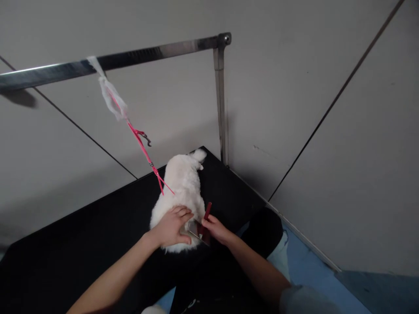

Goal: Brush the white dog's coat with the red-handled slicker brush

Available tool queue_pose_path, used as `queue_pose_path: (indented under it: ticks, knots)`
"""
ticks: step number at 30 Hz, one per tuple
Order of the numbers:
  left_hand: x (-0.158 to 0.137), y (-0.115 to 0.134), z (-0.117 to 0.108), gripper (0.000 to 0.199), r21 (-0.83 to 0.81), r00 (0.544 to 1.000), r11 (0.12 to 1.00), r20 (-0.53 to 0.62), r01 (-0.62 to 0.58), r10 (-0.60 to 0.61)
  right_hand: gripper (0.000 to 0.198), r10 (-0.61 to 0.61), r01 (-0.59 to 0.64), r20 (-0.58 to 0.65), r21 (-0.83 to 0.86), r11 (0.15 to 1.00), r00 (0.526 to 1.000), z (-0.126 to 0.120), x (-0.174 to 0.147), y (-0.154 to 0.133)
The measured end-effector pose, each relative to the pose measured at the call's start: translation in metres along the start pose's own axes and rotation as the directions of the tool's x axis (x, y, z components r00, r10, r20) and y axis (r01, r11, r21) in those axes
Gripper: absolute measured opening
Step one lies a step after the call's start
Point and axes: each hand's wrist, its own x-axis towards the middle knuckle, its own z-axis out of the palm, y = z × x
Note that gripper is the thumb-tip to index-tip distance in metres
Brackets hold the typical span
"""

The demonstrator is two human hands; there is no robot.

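A white dog is on the black counter, its far end by the counter's far corner, its near end toward the person. The left hand lies open on its fur, palm down, thumb apart from the fingers. The right hand grips a red tool, its handle pointing up; the tool's grey lower part is beside the fur, and whether it touches cannot be told. A pink leash slants down to the dog, splitting into two strands at the fur; a small hook hangs from it. White wrapping ties it to a metal bar, joined to a post near the counter's right edge.
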Motion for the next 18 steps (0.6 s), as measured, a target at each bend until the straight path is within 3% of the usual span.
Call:
queue_pose_path:
  ticks: [2, 5, 7, 9, 11, 13, 15, 18]
  knots:
    - [-0.008, 0.001, 0.005, 0.073, 0.070, 1.000, 0.997, 0.001, 0.029, -0.029, 0.033, -0.008, 0.003, -0.023, -0.214, 0.977, 1.000, -0.015, -0.002, -0.017]
    - [-0.018, 0.007, 0.017, 0.052, 0.156, 0.989, 0.978, -0.056, 0.141, -0.133, 0.023, -0.022, 0.016, -0.007, -0.466, 0.885, 1.000, -0.029, 0.004, -0.044]
    - [-0.026, 0.009, 0.027, 0.043, 0.139, 0.978, 0.973, -0.127, 0.182, -0.165, 0.020, -0.122, 0.079, -0.051, -0.511, 0.856, 0.991, -0.024, 0.014, -0.056]
    - [-0.037, 0.012, 0.041, 0.038, 0.089, 0.952, 0.973, -0.245, 0.211, -0.184, 0.017, -0.277, 0.181, -0.146, -0.467, 0.866, 0.950, -0.009, 0.028, -0.059]
    - [-0.053, 0.014, 0.055, 0.032, 0.032, 0.880, 0.952, -0.393, 0.304, -0.267, 0.018, -0.335, 0.249, -0.156, -0.403, 0.880, 0.929, 0.011, 0.043, -0.053]
    - [-0.069, 0.017, 0.069, 0.026, -0.057, 0.779, 0.907, -0.491, 0.418, -0.390, 0.021, -0.304, 0.252, -0.088, -0.370, 0.894, 0.949, 0.028, 0.056, -0.045]
    - [-0.083, 0.017, 0.081, 0.025, -0.173, 0.709, 0.867, -0.513, 0.467, -0.484, 0.022, -0.330, 0.270, -0.127, -0.346, 0.898, 0.935, 0.037, 0.064, -0.040]
    - [-0.098, 0.011, 0.092, 0.028, -0.357, 0.653, 0.810, -0.480, 0.465, -0.586, 0.021, -0.450, 0.372, -0.243, -0.307, 0.876, 0.860, 0.042, 0.064, -0.038]
